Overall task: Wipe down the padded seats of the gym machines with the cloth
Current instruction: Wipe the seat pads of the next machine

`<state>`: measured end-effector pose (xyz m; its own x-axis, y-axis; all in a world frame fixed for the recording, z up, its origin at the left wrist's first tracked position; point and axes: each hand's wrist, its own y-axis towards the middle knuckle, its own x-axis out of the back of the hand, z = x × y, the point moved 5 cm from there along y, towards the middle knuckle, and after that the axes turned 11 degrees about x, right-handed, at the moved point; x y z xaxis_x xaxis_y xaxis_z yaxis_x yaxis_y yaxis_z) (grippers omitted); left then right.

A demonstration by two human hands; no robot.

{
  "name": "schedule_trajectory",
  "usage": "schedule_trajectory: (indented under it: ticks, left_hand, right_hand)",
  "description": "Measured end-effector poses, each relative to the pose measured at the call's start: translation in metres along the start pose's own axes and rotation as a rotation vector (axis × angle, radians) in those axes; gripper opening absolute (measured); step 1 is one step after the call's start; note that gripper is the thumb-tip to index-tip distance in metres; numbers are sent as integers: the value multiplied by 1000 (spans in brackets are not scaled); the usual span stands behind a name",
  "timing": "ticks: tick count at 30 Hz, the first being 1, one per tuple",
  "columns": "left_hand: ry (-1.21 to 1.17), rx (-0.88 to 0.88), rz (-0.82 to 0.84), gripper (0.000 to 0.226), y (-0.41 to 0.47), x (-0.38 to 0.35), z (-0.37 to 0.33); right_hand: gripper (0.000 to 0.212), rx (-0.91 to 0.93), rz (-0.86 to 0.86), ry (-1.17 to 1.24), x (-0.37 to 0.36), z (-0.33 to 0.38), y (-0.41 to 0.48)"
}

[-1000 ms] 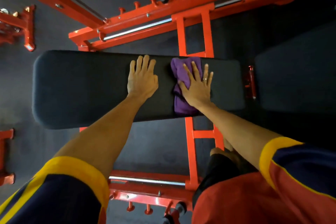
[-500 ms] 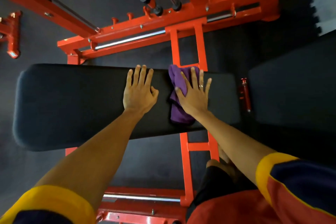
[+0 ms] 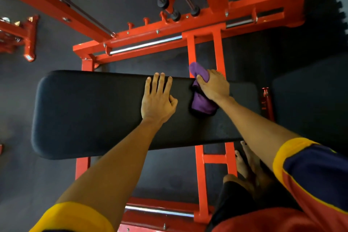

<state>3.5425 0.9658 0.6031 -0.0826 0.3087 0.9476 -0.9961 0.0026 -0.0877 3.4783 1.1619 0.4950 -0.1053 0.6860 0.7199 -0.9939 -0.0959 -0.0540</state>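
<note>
Looking straight down on the black padded bench [image 3: 90, 111], which runs left to right across the orange steel frame [image 3: 169, 30]. The left hand [image 3: 157, 100] lies flat on the pad just right of its middle. Its fingers are straight and a little spread, the tips reach the far edge, and the thumb is tucked in beside the palm; it holds nothing. Just to its right, not touching it, is the right hand [image 3: 214, 86], and this one has the purple cloth [image 3: 202, 105]. The fingers curl over the far edge of the pad with the cloth bunched under them, and the thumb presses into the fabric. The top of the cloth pokes up past the pad's far edge in front of an orange upright. The lower part lies on the padding under the heel of the hand and the wrist (so the cloth sits toward the right end of the bench, not at the very end). Both forearms reach in from the bottom of the view, out of yellow-trimmed sleeves [image 3: 75, 216]. A chrome rod [image 3: 146, 44] runs along the frame beyond the bench, and a second black pad [image 3: 310, 100] sits off to the right, across a small gap. A bare foot [image 3: 246, 160] stands on the dark floor [image 3: 47, 184] beside the near orange rails.
</note>
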Motion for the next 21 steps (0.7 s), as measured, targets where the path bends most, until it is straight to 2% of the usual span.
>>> schedule_trajectory:
  ticks: [2, 5, 7, 9, 12, 16, 18, 21]
  left_hand:
    - [6, -2, 1, 64, 2, 1, 0]
    - [-2, -7, -5, 61, 1, 1, 0]
    - [0, -12, 9, 61, 1, 0, 0]
    - [0, -5, 17, 63, 1, -2, 1]
    - [18, 1, 16, 66, 0, -2, 1]
    - [36, 14, 14, 67, 1, -4, 1]
    - [41, 13, 13, 67, 0, -5, 2]
    - [51, 15, 8, 66, 1, -3, 0]
  right_hand:
    - [37, 57, -32, 21, -7, 35, 2]
    - [38, 276, -46, 112, -16, 87, -9]
    - [42, 327, -43, 166, -11, 83, -13]
    - [46, 313, -19, 149, -5, 51, -15]
    - [48, 163, -64, 82, 7, -6, -22]
    - [52, 1, -106, 114, -1, 6, -17]
    - [59, 32, -80, 106, -14, 33, -28]
    - [73, 188, -43, 120, -20, 52, -64]
